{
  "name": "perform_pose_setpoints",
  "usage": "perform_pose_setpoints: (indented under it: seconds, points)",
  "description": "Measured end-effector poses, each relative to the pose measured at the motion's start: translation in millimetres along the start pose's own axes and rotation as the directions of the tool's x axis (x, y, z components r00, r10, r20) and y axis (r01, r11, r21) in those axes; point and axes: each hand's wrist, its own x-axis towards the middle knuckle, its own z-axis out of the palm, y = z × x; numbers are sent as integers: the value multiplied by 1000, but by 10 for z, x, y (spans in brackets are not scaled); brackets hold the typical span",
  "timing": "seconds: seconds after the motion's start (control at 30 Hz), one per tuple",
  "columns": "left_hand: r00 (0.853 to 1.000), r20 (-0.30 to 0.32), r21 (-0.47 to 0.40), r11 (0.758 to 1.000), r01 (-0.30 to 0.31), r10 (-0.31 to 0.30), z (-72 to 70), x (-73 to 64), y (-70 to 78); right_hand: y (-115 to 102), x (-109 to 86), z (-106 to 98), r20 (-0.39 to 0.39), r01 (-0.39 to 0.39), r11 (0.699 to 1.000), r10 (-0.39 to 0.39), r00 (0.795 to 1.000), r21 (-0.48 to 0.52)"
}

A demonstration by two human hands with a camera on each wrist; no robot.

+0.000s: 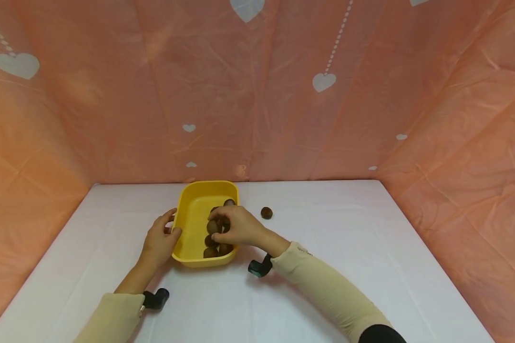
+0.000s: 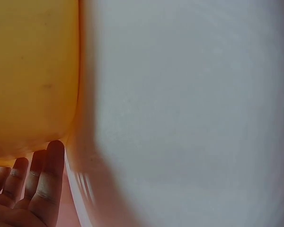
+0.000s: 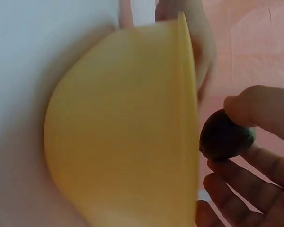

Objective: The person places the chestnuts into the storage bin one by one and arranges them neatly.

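Note:
A yellow rectangular container point(image 1: 189, 209) with rounded corners stands on the table, brown chestnuts point(image 1: 211, 252) gathered along its right side. My left hand point(image 1: 159, 243) grips the container's left side, thumb at the rim. In the left wrist view, its fingers point(image 2: 49, 184) touch the yellow outer wall. Over the right half of the container is my right hand point(image 1: 240, 226), which pinches one dark, rounded chestnut point(image 3: 226, 135) between thumb and fingers. In the right wrist view that chestnut is just beside the rim point(image 3: 187, 71).
A single chestnut point(image 1: 266, 213) lies on the white tabletop point(image 1: 326, 228), right of the container. A pink curtain point(image 1: 257, 105) with white hearts hangs behind the table and along both sides. Small black devices point(image 1: 156, 299) are strapped at both wrists.

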Motion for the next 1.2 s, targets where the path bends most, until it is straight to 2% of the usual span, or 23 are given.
perform_pose_setpoints:
  seconds: [0.23,0.47,0.83,1.2]
  points:
    - [1000,-4,-5,1000,-10,10,0,-1,-1,-115,130,194,78,40,996,-34,996,-74]
    - [1000,4,-17,1000,-4,4,9,-3,9,-116,200,360,144,40,995,-27,989,-89]
    - [1000,10,-8,1000,2,-2,-6,-10,-2,-146,277,443,224,27,992,1,975,-122]
    - [999,-21,7,1000,-30,31,5,-18,9,-165,318,481,272,-15,986,61,960,-169]
